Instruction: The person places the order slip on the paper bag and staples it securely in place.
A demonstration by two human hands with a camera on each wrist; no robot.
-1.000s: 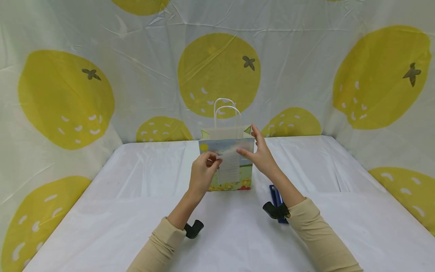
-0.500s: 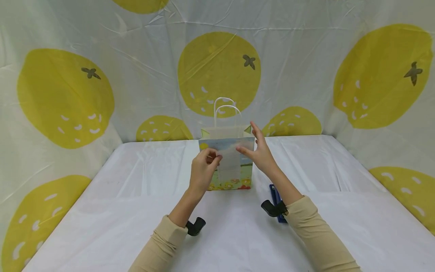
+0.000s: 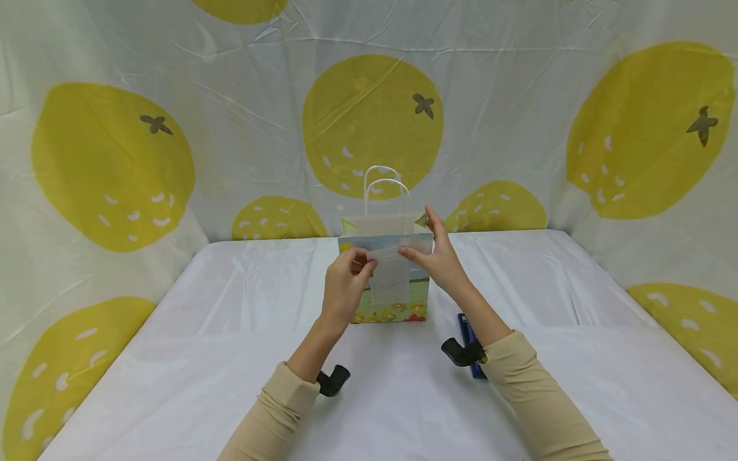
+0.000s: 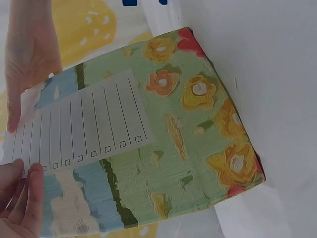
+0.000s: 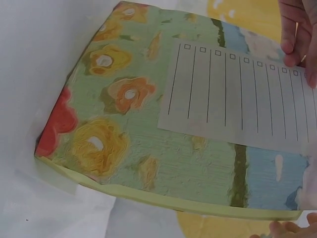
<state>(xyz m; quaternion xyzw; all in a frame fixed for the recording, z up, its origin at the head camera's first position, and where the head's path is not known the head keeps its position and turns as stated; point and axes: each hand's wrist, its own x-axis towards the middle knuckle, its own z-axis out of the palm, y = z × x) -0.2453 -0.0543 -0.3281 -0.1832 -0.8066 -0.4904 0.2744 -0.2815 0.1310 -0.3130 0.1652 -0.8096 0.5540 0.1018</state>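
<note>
Centrally in the head view, the left hand (image 3: 344, 282) is pinching a thin white lined paper sheet (image 3: 391, 276) before an upright, flower-printed paper bag (image 3: 418, 296); the right hand (image 3: 439, 259) is holding thumb and fingers wide apart at the bag's right edge. Wrist views alone are revealing square checkboxes (image 4: 94, 154); the head view alone is showing white looped handles (image 3: 387, 180).

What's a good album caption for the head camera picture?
Left fingers pinch lined paper in front of a flowery bag, right hand at its edge.
</note>
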